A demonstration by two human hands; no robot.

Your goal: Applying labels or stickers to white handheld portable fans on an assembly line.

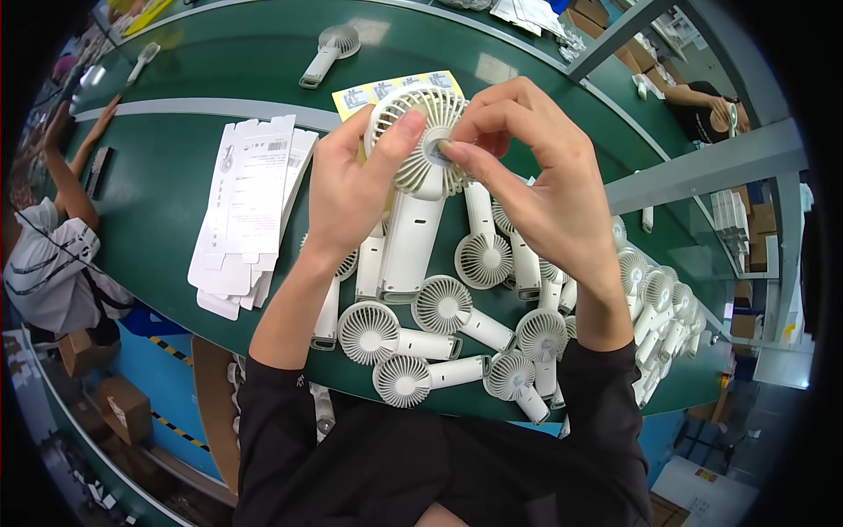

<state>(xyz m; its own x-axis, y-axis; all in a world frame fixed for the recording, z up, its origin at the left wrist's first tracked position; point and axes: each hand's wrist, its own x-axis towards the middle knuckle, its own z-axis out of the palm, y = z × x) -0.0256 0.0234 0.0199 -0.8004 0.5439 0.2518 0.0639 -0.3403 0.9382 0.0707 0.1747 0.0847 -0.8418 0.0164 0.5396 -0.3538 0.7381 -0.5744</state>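
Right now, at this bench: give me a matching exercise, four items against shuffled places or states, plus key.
Items
1. left hand
2. right hand
3. flat white cartons
4. sticker sheet

Places or states
A. partly hidden behind the held fan
B. piled left of the loose fans
C. gripping the held fan by its round head
D. fingering the held fan's centre

Pairs: 1-C, 2-D, 3-B, 4-A

Bright light puts glare on the green table (162,198); edges bend, darkening.
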